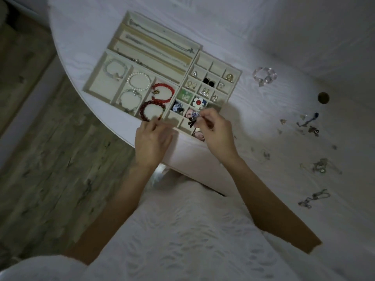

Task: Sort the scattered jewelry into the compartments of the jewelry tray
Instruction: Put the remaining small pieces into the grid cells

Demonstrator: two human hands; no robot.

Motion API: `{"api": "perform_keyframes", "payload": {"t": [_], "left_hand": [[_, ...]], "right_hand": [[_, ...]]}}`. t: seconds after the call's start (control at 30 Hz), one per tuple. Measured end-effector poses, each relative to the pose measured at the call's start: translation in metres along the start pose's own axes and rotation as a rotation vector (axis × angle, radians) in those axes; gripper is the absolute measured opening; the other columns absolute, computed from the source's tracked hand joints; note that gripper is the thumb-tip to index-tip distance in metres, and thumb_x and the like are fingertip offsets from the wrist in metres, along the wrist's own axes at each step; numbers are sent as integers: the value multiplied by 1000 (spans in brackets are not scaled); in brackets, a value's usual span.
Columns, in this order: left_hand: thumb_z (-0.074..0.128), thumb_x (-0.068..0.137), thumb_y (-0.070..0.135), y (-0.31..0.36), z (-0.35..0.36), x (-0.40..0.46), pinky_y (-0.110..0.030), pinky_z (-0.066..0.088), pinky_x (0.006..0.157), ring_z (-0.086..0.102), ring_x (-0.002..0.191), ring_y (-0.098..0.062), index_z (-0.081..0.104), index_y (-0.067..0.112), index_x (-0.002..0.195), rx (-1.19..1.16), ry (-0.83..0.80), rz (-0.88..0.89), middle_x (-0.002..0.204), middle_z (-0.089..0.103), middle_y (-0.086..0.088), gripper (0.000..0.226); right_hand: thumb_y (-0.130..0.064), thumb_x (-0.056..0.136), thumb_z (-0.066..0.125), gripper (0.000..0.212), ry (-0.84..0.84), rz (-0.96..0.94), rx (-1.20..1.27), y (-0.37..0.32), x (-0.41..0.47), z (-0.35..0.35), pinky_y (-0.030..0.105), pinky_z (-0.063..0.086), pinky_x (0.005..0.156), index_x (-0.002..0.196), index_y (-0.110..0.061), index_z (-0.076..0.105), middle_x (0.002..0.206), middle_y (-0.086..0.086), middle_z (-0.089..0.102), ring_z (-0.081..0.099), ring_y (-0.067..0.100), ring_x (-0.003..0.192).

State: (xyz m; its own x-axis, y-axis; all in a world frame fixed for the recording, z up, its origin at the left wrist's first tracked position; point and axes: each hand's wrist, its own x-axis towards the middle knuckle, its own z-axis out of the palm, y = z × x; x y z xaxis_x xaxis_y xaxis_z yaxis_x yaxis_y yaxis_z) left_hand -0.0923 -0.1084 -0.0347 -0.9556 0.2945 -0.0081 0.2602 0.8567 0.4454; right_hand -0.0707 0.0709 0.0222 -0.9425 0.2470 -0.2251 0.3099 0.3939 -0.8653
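Cream fabric-lined jewelry tray (183, 75), compartmented, on the white round counter (263, 110); taken as the landmark for all places below.

Tray contents: thin chains in the long slots at its far side; a pale bead bracelet (115, 69), a white pearl bracelet (140, 81) and two red bead bracelets (162, 93) in the wide left compartments; small earrings and a white flower brooch with a red centre (197, 102) in the small square grid on the right.

Right hand (216, 130): over the tray's near right corner, fingers pinched narrow on a small dark ornament with a black tassel (192, 121), held just above the nearest grid cells. Not yet set down.

Left hand (152, 138): at the tray's near edge, just below the darker red bracelet, fingers drawn together; blur hides whether they hold anything, so I cannot tell.

Unsorted, right of the tray and well apart from it: a clear chunky bracelet (264, 76), a loose scatter of small silver and dark pieces (304, 124), and silver chains (319, 166) nearer the person.

Step in hand, by my reckoning: placing the tasselled piece into a near grid cell. Roughly the larger half of the sorting looks done. The next move calls for lowering the piece squarely into one free cell, tassel tucked inside the divider walls, then reaching rightward for the scatter.
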Motion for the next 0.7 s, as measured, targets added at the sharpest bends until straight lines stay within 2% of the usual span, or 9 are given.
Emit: {"api": "perform_keyframes", "payload": {"t": [0.07,0.13,0.23,0.33,0.47,0.53,0.7], "left_hand": [[46,85,37,-1,1,1,-37,38,71,53,86,-28,72,18,99,-8,-19,9,99,64,-5,35],[46,84,35,-2,2,4,-37,38,70,53,84,-28,71,18,98,-19,-23,7,98,64,-4,34],[47,84,34,-3,3,7,-34,34,69,52,82,-27,71,19,94,-7,-25,12,98,63,-3,30],[47,85,34,-4,2,9,-32,31,69,51,82,-26,71,19,91,-28,-16,25,96,62,-3,28],[49,84,33,-5,1,12,-31,31,68,51,81,-26,71,20,86,-56,18,67,92,63,-2,26],[49,84,32,-5,0,13,-31,33,68,51,80,-26,71,20,85,-82,20,80,91,63,-1,25],[49,86,34,-8,3,13,-31,35,68,52,80,-26,72,21,85,-116,21,83,91,64,-1,26]], "right_hand": [[-10,92,57,10,-14,-66,-120,1,4,11,27,50,68,97,-6,64,87,2,68,63,18,77],[-11,91,58,10,-27,-106,-218,2,7,19,30,52,71,96,-7,65,95,5,70,65,19,83],[-12,90,59,11,-6,-111,-254,2,7,21,37,55,74,97,-8,66,99,6,71,66,19,85],[-13,92,58,11,13,-124,-254,-4,8,19,33,53,73,98,-8,66,94,4,71,64,15,83],[-13,93,57,12,33,-111,-205,-14,17,22,14,48,72,100,-8,66,94,2,70,61,6,83],[-12,93,57,13,64,-126,-210,-17,24,25,11,48,71,101,-8,66,93,2,70,61,4,81],[-15,91,60,21,17,-173,-440,-8,43,34,35,55,78,111,-14,66,102,2,70,65,14,88]]}}
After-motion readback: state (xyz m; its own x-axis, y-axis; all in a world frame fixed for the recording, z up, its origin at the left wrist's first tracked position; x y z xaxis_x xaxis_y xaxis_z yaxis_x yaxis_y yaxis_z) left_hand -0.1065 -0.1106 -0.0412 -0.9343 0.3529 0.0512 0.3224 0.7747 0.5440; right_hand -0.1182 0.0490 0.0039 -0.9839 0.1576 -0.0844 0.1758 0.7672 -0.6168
